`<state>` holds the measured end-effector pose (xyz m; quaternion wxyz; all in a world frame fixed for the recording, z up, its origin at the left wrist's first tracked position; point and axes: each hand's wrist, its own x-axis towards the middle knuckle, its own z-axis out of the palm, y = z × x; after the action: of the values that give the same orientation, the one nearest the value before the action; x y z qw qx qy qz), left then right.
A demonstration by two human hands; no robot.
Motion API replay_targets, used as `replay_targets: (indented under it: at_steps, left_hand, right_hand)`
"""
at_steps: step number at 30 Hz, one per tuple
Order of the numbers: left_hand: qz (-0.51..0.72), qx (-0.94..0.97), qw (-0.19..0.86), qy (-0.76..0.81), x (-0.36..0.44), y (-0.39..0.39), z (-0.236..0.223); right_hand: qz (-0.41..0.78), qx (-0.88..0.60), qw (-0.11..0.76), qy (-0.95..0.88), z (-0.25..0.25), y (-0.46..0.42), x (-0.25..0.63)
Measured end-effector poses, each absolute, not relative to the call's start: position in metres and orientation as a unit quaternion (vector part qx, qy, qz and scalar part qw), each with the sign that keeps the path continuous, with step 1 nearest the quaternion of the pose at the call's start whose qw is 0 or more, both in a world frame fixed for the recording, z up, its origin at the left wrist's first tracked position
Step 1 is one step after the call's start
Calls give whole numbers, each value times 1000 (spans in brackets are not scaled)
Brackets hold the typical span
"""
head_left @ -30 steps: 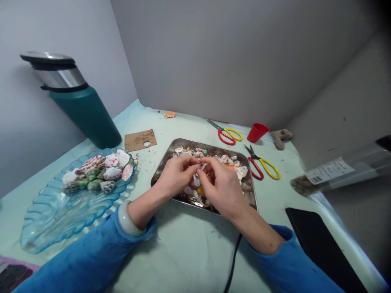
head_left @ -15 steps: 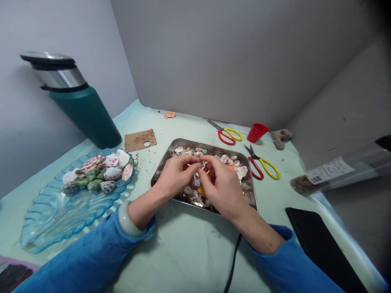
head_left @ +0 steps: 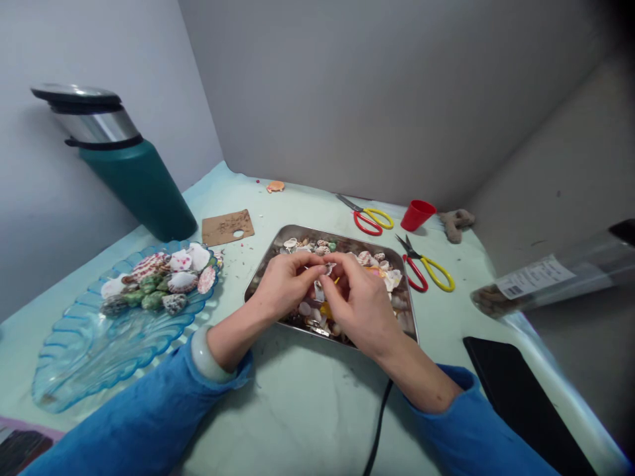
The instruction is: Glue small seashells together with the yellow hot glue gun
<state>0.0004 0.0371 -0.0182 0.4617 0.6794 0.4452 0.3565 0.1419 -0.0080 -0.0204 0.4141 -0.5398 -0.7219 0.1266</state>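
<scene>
Over a metal tray, my left hand and my right hand meet with thumbs and forefingers pinched together. Between their fingertips is a small whitish shell, mostly covered by the fingers. Shells of several kinds, with some yellow and green pieces, fill the tray below. A heap of larger shells and green and speckled snail shells sits in a blue clear shell-shaped dish left of my left hand.
A teal bottle stands behind the dish, near a brown card. Two pairs of scissors with red and yellow handles, a red cup and a black flat object lie rightward. A black cable runs towards the front.
Both hands stay in nearly the same place over the tray. Only the fingertips around the small shell shift very slightly.
</scene>
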Motion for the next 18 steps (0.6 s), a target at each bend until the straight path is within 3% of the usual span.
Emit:
replay_targets:
  at_steps: [18]
  left_hand:
    - [382,649,482,447,3,38,-19]
  right_hand:
    - [118,-544,410,-723,-22,-8,142]
